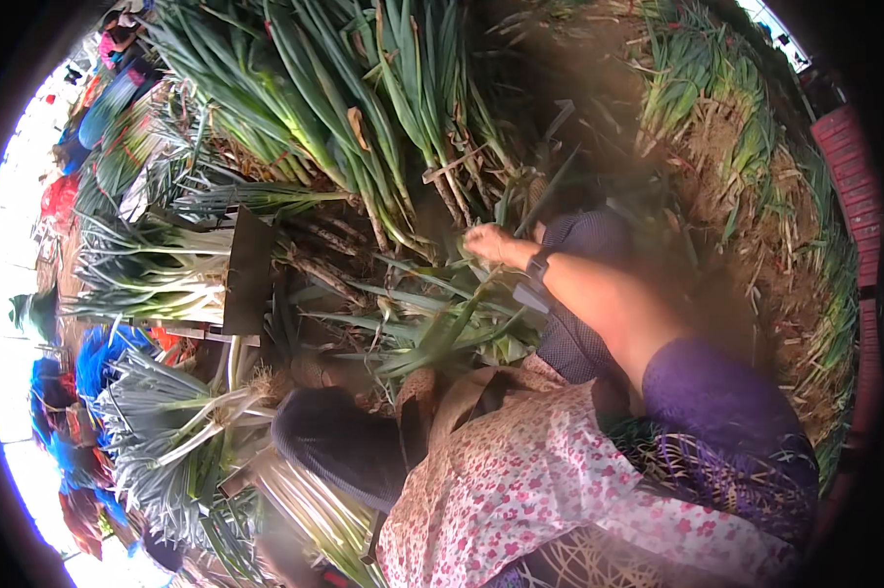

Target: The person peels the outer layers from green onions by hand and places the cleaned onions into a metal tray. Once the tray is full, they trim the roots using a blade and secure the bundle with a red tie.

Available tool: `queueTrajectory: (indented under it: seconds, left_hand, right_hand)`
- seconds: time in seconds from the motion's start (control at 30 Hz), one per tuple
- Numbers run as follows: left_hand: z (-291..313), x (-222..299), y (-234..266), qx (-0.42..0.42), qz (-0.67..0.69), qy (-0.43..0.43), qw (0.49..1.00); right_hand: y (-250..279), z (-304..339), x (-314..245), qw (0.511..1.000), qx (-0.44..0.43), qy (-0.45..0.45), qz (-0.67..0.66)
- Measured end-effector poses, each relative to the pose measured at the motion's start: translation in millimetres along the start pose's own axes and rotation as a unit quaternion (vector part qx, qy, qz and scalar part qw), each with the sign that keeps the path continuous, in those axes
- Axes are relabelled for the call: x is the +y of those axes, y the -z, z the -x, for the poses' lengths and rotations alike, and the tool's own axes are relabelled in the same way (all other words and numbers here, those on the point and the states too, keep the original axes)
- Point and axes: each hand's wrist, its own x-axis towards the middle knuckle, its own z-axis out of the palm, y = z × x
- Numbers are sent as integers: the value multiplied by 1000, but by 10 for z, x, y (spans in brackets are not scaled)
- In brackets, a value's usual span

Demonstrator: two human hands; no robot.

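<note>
Here's the right hand [494,245], out past the right knee [587,233], down at the near edge of the big green onion heap [324,98]. Its fingers [473,238] are narrow, curled in close among the leaves; whether a stalk is pinched there, I cannot tell. The left hand can't be made out at all.

Right below the hand, loose onion leaves [432,333] sprawl over the ground between the two knees, so it's tight here: heap ahead, right leg close alongside. The left knee [339,436] shuts in the near left side, just beside pale trimmed stalks [315,510] at the ground's near left.

Over on the left, a crate of onions [158,269] shows its dark end board [249,274] toward the middle, white ends packed near that edge, green tips spilling the other way. Just nearer, a leafy bundle [158,421] fans out, roots inward.

And the widest gap? To the right of the heap: a strip of brown soil [599,59] strewn with scraps, running up to a leafy bank [726,118], with a red slatted panel [849,171] along the ground's far right edge.
</note>
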Motion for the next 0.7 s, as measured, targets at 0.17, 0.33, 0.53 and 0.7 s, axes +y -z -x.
queueTrajectory:
  seconds: [0.17, 0.33, 0.53, 0.7]
  left_hand:
    - [-324, 3240, -555, -141, 502, -59, 851]
    - [-556, 4232, -2213, -384, 569, 16, 727]
    - [-677, 3687, -3699, -389, 551, 294, 677]
    - [-595, 3972, -3772, -448, 549, 225, 668]
  right_hand:
    - [101, -531, -24, 992, 121, -9, -27]
    - [42, -990, 168, 989, 122, -32, -80]
    - [82, -1586, 175, 987, 80, -140, 7]
    - [38, -2002, 105, 980, 129, -119, -89]
